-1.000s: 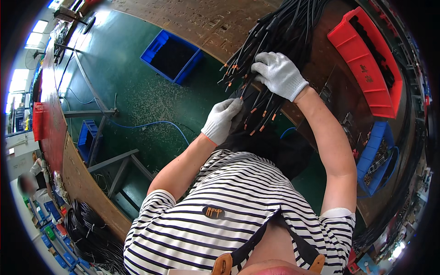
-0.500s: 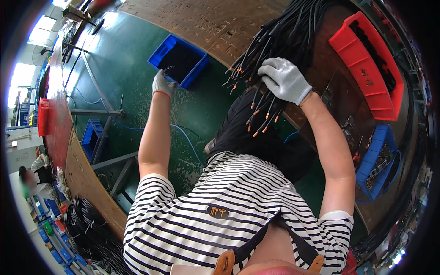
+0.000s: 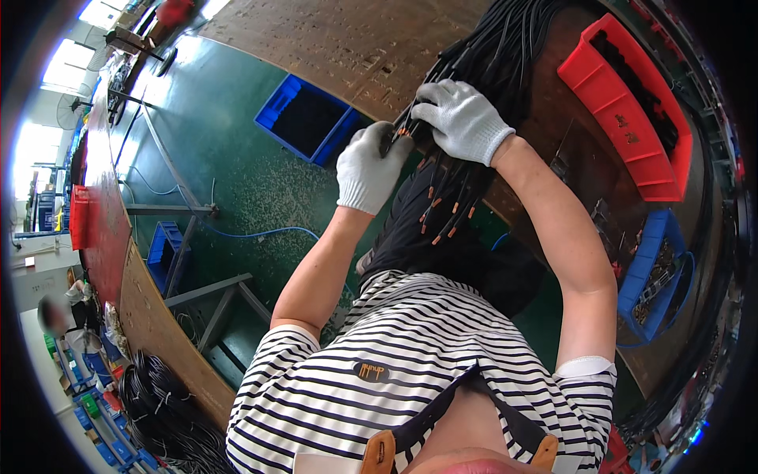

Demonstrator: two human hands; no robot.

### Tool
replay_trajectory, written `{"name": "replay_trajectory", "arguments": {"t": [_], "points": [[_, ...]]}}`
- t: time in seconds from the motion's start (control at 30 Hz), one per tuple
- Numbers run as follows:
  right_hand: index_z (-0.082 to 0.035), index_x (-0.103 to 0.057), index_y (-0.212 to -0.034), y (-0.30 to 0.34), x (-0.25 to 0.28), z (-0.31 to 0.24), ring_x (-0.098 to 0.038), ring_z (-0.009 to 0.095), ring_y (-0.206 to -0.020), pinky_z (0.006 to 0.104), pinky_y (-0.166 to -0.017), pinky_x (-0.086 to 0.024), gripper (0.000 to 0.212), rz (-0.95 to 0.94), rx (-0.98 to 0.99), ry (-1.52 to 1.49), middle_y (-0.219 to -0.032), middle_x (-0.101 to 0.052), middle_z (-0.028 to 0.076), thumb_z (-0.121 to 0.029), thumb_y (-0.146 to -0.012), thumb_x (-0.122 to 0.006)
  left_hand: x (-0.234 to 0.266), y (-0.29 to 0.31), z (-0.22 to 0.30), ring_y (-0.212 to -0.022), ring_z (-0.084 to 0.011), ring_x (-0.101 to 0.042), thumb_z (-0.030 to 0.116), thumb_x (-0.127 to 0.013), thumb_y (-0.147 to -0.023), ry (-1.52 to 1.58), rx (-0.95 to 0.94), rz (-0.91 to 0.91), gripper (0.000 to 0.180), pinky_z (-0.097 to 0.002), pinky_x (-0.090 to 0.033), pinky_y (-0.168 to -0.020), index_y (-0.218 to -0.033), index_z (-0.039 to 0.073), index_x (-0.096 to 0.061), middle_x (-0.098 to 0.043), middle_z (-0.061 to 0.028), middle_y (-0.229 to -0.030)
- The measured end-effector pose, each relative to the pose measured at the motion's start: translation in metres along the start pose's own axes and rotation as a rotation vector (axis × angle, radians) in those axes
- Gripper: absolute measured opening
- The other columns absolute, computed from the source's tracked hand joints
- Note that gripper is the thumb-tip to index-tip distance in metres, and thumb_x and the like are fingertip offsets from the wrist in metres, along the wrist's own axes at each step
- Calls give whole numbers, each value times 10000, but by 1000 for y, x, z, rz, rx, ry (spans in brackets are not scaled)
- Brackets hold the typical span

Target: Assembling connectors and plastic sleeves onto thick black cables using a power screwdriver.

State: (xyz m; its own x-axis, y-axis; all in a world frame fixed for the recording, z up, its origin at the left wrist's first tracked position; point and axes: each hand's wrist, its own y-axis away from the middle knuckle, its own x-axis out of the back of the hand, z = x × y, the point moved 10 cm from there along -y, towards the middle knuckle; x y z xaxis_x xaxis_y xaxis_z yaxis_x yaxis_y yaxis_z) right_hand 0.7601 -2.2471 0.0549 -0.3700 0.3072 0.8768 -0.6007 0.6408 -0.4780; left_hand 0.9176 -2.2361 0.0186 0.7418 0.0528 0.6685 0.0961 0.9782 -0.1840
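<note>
A thick bundle of black cables [image 3: 505, 55] lies on the brown table, its bare copper-coloured ends hanging over the near edge. My right hand [image 3: 462, 120], in a grey-white knit glove, is closed around some of these cables near their ends. Beside it, at the left of the bundle, my gloved left hand [image 3: 369, 167] pinches at the copper ends of a few cables. Its fingertips partly hide what lies between them. Several more copper tips [image 3: 446, 217] dangle below my right hand.
Left of the bundle, a blue bin [image 3: 308, 118] with dark contents is below the table edge. On the table at right are a red bin [image 3: 632, 118] of black pieces and a blue bin [image 3: 651, 276] of small metal parts. A metal frame [image 3: 170, 209] stands at left.
My left hand has moved right, from the blue bin to the cable ends, and its fingers have closed there. My right hand has shifted slightly left and up along the bundle.
</note>
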Motion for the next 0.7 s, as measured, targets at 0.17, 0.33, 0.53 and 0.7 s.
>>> {"name": "replay_trajectory", "arguments": {"t": [0.17, 0.33, 0.53, 0.7], "points": [[-145, -715, -1240, -6, -10, 10, -675, 317, -1132, 444, -988, -545, 409, -209, -45, -2, -1211, -691, 111, -165, -831, -716, -29, -18, 5, -980, -397, -742, 467, -776, -882, -246, -87, -219, 460, -479, -572, -831, -1097, 61, -755, -771, -201, -990], [-154, -751, -1262, -26, -13, 0, -694, 336, -1224, 461, -1010, -578, 404, -466, -53, -62, -1295, -702, 141, -149, -867, -667, -33, -17, 19, -990, -391, -742, 435, -758, -884, -339, -171, -203, 410, -493, -572, -849, -1079, 75, -773, -770, -196, -995], [-84, -823, -1142, -33, -34, -14, -750, 326, -1169, 448, -938, -610, 296, -722, 15, 114, -1245, -774, 135, -174, -873, -739, -36, -17, 21, -966, -416, -746, 418, -718, -907, -306, -169, -267, 395, -508, -578, -831, -1057, 62, -797, -771, -217, -998], [-91, -808, -1136, -32, -31, -12, -749, 324, -1149, 441, -939, -606, 301, -623, 22, 135, -1222, -768, 140, -202, -865, -739, -33, -17, 32, -944, -416, -753, 417, -712, -907, -444, -204, -235, 394, -518, -580, -830, -1028, 47, -772, -767, -230, -973]]}}
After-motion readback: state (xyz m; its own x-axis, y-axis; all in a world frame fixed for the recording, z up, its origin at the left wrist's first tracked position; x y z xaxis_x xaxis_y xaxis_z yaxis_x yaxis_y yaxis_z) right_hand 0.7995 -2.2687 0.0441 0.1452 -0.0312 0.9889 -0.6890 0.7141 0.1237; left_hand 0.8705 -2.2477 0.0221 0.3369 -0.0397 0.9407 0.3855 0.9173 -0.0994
